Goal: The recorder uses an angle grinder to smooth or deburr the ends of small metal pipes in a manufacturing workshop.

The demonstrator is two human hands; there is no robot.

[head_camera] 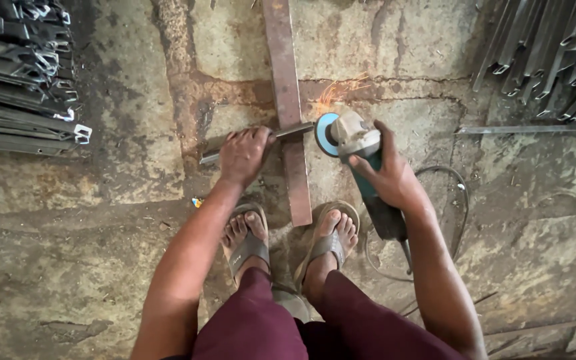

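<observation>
Sparks (341,90) fly off the grinder's blue disc (326,134), a small orange spray just beyond the long rusty flat bar (288,100) that runs up the middle of the stone floor (101,200). Laid across that rusty bar is a short grey metal piece (281,133), and its end, sticking out just right of the bar, is where the disc is meeting it. The left hand (243,155) is pressed flat on top of the piece just left of the bar, fingers closed down over it, pinning it in place. The right hand (389,175) is wrapped tight around the teal body of the angle grinder (367,175), right of the bar, with its cord (458,200) looping away behind. Both sandalled feet (288,240) are planted at the near end of the bar, one either side. By my read the cut or trim at that end is underway, not finished: the piece looks whole, and how deep the disc has gone I cannot tell. Well left of the bar, a neat stack of grey channel sections (21,73); well right of it, a looser heap of similar lengths (548,53), with one thin strip (515,129) lying alone.
</observation>
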